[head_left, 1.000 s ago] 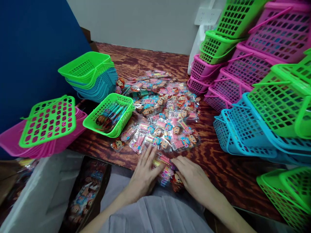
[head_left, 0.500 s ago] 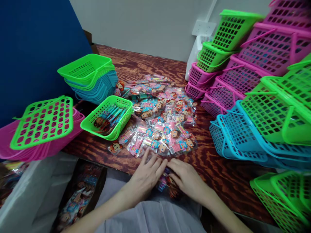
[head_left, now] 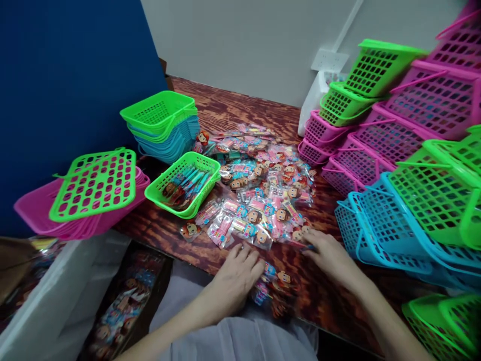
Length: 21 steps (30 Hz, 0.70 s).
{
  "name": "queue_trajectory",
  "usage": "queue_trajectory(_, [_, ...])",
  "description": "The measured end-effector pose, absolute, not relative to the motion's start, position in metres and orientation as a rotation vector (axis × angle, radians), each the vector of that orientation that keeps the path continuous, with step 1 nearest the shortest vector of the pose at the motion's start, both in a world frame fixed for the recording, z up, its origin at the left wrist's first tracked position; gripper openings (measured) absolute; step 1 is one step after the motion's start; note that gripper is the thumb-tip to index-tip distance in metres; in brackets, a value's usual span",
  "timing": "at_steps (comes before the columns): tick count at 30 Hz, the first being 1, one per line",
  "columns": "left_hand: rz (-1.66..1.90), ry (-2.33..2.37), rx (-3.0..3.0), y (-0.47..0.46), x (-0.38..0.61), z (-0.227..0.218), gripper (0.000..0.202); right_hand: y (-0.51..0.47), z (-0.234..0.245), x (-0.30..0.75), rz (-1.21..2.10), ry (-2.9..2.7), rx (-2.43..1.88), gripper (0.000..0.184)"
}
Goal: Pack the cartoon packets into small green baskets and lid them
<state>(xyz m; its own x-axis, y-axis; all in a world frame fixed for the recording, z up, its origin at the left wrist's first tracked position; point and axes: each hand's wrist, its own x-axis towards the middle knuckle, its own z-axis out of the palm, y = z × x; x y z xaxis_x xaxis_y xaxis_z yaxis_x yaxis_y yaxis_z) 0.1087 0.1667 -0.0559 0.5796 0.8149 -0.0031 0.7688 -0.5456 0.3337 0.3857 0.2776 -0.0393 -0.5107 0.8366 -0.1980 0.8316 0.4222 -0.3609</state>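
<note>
A heap of small plastic-wrapped toy packets (head_left: 259, 185) with cartoon doll heads covers the middle of the wooden table (head_left: 225, 108). My left hand (head_left: 236, 278) lies flat, fingers spread, on a small bunch of packets (head_left: 272, 283) at the near table edge. My right hand (head_left: 328, 253) reaches to the near right rim of the heap, its fingertips touching a packet there. A green basket (head_left: 184, 183) left of the heap holds several packets.
Nested green and blue baskets (head_left: 163, 123) stand at the back left. Pink trays under a green lid (head_left: 90, 190) lie at the left edge. Pink, green and blue baskets (head_left: 398, 150) are stacked high on the right. A box of packets (head_left: 120, 306) sits below the table.
My right hand has left the small bunch and moved right and forward to the heap's edge. My left hand stays on the bunch. The camera has swung slightly left.
</note>
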Motion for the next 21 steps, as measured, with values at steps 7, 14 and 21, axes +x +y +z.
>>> queue_trajectory(7, [0.297, 1.316, 2.464, 0.164, 0.108, -0.058, 0.053, 0.318, -0.021, 0.318, 0.751, -2.420, -1.479, 0.022])
queue_trajectory(14, [0.298, 1.334, 2.418, 0.161, 0.107, -0.060, 0.055, 0.344, -0.046, 0.261, 0.307, -2.588, -1.585, 0.035])
queue_trajectory(21, [0.318, 1.310, 2.413, 0.160, 0.105, -0.059, 0.058, 0.360, -0.032, 0.265, 0.738, -2.398, -1.540, 0.017])
